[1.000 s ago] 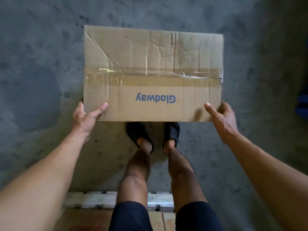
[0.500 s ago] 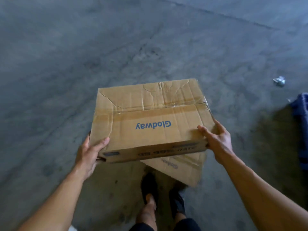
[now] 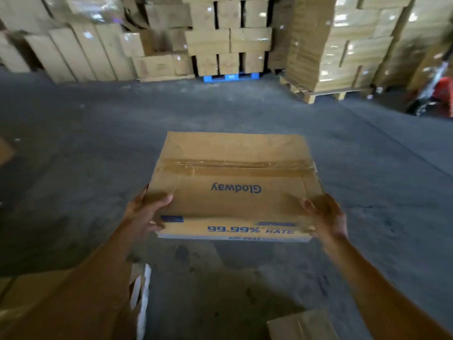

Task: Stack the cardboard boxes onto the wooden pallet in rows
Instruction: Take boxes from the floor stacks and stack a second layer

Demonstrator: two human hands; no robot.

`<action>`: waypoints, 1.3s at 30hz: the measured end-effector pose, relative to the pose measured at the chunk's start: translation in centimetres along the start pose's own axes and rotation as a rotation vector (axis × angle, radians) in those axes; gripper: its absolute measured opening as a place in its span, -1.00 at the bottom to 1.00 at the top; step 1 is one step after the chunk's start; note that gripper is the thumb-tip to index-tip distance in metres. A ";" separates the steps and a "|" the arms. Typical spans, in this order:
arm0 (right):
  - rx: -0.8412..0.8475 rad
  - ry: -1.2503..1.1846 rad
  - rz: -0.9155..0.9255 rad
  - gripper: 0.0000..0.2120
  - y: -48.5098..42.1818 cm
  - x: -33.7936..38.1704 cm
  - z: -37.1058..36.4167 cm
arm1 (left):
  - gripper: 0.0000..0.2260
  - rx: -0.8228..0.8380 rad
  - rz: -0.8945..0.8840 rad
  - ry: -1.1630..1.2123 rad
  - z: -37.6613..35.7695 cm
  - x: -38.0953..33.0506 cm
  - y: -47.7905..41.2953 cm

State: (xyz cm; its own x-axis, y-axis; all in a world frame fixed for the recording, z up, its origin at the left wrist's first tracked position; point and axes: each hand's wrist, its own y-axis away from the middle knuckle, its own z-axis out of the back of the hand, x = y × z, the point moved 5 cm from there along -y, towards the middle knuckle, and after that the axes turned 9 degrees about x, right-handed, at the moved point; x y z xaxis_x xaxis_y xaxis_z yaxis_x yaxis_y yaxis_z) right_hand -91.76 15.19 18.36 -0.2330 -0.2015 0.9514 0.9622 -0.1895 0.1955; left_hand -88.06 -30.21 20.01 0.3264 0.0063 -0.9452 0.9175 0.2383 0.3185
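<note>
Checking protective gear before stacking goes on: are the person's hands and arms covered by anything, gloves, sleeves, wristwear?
No. The left hand and right hand are bare, without gloves. The left forearm and right forearm are uncovered to the frame's edge: no sleeves, watch or band. Blur could hide a thin ring.

The light is dim over the box (image 3: 232,182) I carry, whose print reads fairly sharp, while the stacked cartons (image 3: 230,42) beyond it smear with motion blur and bow outward, glare glints on the tape (image 3: 232,165) across its top, and the floor (image 3: 220,278) beneath it lies in murky shadow.
</note>
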 end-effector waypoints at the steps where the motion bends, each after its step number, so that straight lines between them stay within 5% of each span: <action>1: 0.037 0.018 0.031 -0.73 -0.8 1.1 -2.6 | -0.16 -0.043 -0.008 0.022 2.5 -0.1 0.2; 12: 0.390 0.187 0.117 -0.07 -6.3 7.1 -29.7 | -0.32 -0.397 -0.004 0.219 23.0 3.4 3.6; 24: 0.876 0.258 0.198 -0.11 -12.8 12.1 -54.9 | -0.16 -0.838 0.053 0.388 30.2 8.9 5.2; 28: 1.030 0.309 0.306 -0.06 -16.1 15.8 -61.8 | -0.29 -1.038 0.046 0.393 29.6 9.2 3.7; 39: 1.553 0.415 0.465 -0.11 -11.1 21.3 -80.5 | -0.14 -1.515 0.045 0.634 25.3 10.6 5.5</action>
State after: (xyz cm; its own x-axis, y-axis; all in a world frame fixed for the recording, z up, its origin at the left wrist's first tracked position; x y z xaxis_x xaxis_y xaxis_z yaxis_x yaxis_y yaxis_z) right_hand -118.78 -64.38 17.32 0.3180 -0.2350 0.9185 0.1132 0.9713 0.2093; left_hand -73.79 -53.45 13.52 -0.1445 0.3209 -0.9360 -0.2599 0.9004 0.3488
